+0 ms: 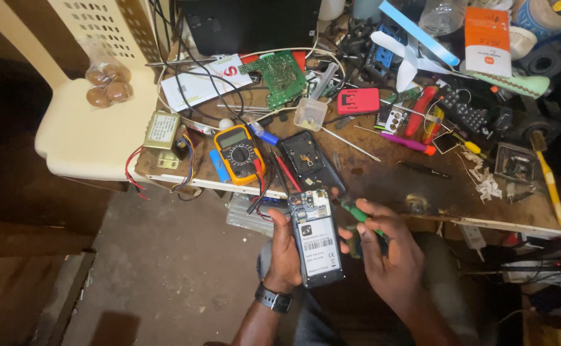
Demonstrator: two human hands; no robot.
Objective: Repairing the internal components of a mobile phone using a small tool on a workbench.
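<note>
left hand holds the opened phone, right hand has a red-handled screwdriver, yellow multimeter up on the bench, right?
Not quite: in the head view the screwdriver in the right hand has a green handle. The left hand holds the opened phone, and the yellow multimeter lies on the bench.

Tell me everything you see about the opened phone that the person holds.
The phone is a small dark handset with its back cover off. Near its top a bare circuit board shows; below it sits a pale battery with a printed label. It faces back-side up, upright in the view, just in front of the table edge. The left hand has it in its grip. The right hand, with a green-handled screwdriver, is beside it.
</note>
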